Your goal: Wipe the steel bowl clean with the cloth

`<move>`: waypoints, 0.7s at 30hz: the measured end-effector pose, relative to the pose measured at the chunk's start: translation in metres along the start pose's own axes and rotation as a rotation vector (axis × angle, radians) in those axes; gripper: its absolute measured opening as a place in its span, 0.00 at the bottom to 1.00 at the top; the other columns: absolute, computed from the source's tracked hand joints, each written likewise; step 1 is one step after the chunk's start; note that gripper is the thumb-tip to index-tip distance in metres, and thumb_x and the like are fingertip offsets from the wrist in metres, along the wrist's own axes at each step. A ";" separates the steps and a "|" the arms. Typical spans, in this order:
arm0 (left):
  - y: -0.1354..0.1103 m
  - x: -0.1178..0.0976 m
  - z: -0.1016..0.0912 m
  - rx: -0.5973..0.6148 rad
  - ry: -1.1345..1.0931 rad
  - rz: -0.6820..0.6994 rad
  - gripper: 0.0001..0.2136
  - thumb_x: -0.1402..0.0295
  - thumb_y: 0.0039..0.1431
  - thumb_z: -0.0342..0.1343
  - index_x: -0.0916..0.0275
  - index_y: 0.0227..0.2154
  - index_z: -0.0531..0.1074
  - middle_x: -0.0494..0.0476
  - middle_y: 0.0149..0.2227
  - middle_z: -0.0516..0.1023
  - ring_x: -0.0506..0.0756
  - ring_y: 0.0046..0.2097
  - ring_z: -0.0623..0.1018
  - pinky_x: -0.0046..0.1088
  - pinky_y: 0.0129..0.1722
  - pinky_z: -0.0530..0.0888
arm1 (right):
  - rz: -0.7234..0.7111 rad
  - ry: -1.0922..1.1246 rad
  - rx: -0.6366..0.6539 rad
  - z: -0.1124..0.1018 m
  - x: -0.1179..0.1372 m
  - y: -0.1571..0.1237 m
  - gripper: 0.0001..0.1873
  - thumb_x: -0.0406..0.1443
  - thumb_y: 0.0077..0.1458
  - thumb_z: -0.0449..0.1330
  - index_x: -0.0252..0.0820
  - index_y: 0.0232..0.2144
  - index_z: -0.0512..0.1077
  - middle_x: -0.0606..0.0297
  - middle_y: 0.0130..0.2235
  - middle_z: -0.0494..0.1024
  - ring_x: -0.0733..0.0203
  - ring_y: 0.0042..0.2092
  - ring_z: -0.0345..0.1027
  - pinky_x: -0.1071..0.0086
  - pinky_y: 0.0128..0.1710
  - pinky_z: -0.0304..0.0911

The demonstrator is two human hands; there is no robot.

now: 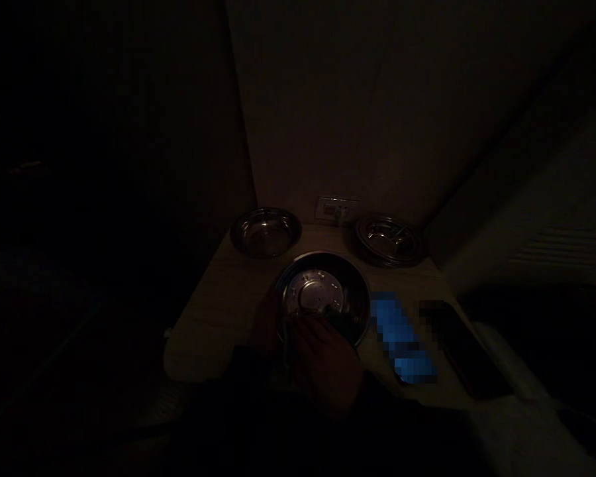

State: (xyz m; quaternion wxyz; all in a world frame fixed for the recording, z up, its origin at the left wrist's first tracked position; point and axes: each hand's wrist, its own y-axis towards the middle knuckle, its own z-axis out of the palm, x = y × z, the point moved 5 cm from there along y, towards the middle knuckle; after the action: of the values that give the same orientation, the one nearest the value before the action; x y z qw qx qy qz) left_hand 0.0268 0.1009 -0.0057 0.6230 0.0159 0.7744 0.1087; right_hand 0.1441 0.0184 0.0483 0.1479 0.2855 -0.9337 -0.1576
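The steel plate point(322, 291) lies on the table point(218, 311) straight ahead of the person, close in, its near rim under both hands. The right hand point(325, 364) comes over that near edge from below, fingers curled down onto what looks like a dark cloth point(340, 318) bunched on the plate's inner slope; in this dim light I cannot be sure whether the fingers are clamped on it or only pressing. The left hand point(265, 324) sits against the plate's left rim, just outside it, seeming to steady it, and its grip is too dark to read. The right hand is therefore the one over the plate's face, with the bare centre lying just beyond its fingertips, away from the body.

Farther back, well apart from the hands, a bowl point(265, 232) stands to the left and a stack of plates point(391, 240) to the right, by a wall socket point(336, 209). A blue bottle point(402, 338) lies beside the plate on the right, its long axis slanting toward the near right, with a dark phone point(464, 354) just past it.
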 end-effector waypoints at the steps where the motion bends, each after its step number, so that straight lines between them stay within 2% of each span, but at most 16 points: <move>1: 0.001 0.003 -0.001 0.004 0.033 0.027 0.18 0.64 0.61 0.44 0.62 0.51 0.70 0.58 0.54 0.73 0.59 0.57 0.70 0.38 0.60 0.62 | 0.017 0.008 -0.001 0.001 0.002 0.005 0.21 0.34 0.58 0.54 0.34 0.53 0.68 0.55 0.54 0.72 0.52 0.56 0.62 0.56 0.56 0.58; 5: 0.001 0.008 -0.003 -0.013 0.111 0.056 0.19 0.68 0.60 0.44 0.64 0.52 0.69 0.61 0.55 0.71 0.59 0.57 0.70 0.39 0.60 0.61 | 0.048 0.020 0.015 0.002 0.003 0.011 0.21 0.36 0.58 0.54 0.34 0.53 0.68 0.55 0.54 0.72 0.51 0.56 0.61 0.56 0.56 0.57; 11: -0.001 -0.011 0.000 0.011 0.058 0.030 0.19 0.69 0.63 0.40 0.64 0.53 0.68 0.59 0.53 0.74 0.56 0.54 0.73 0.35 0.57 0.66 | 0.079 -0.024 0.009 -0.006 -0.007 -0.015 0.18 0.36 0.57 0.56 0.37 0.50 0.70 0.59 0.51 0.75 0.52 0.51 0.66 0.56 0.53 0.57; 17: -0.001 -0.023 0.000 -0.032 -0.054 -0.007 0.19 0.65 0.62 0.43 0.65 0.52 0.70 0.60 0.53 0.74 0.58 0.55 0.72 0.37 0.58 0.65 | 0.092 -0.055 -0.047 -0.005 -0.009 -0.024 0.17 0.34 0.57 0.54 0.35 0.48 0.71 0.59 0.49 0.76 0.52 0.50 0.67 0.56 0.54 0.55; 21: -0.002 -0.027 0.000 0.005 -0.065 -0.009 0.19 0.64 0.60 0.47 0.62 0.52 0.70 0.57 0.54 0.73 0.58 0.56 0.71 0.36 0.59 0.63 | 0.074 -0.045 -0.110 -0.002 -0.008 -0.028 0.18 0.35 0.59 0.53 0.36 0.49 0.71 0.59 0.50 0.76 0.52 0.50 0.67 0.57 0.55 0.53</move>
State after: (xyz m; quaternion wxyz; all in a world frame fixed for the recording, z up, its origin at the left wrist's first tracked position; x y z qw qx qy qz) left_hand 0.0330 0.0946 0.0194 0.6482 0.0174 0.7543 0.1031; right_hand 0.1644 0.0003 0.0379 0.1482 0.2387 -0.9366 -0.2095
